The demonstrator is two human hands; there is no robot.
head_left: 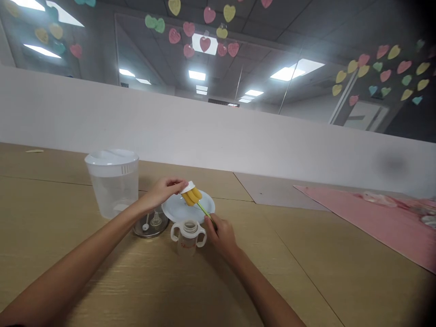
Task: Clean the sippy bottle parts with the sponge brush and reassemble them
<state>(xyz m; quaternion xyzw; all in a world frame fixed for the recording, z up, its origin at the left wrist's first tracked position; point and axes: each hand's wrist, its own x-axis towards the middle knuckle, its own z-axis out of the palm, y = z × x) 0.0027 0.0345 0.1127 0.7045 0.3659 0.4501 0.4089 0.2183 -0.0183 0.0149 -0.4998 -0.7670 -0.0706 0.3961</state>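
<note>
Between the fingers of my left hand is a white bottle cap. My right hand is wrapped round the green handle of a bottle brush. The brush's yellow sponge head presses against the cap, and the two meet over a white plate. Just below, a clear baby bottle with two white side handles stands upright, its mouth uncovered. A round metal tray to its left carries a clear teat and a small white straw piece.
A translucent plastic bucket with a white rim stands left of the plate. On the right lies a pink cloth. A small pale strip is at the far left. A white low wall borders the wooden table.
</note>
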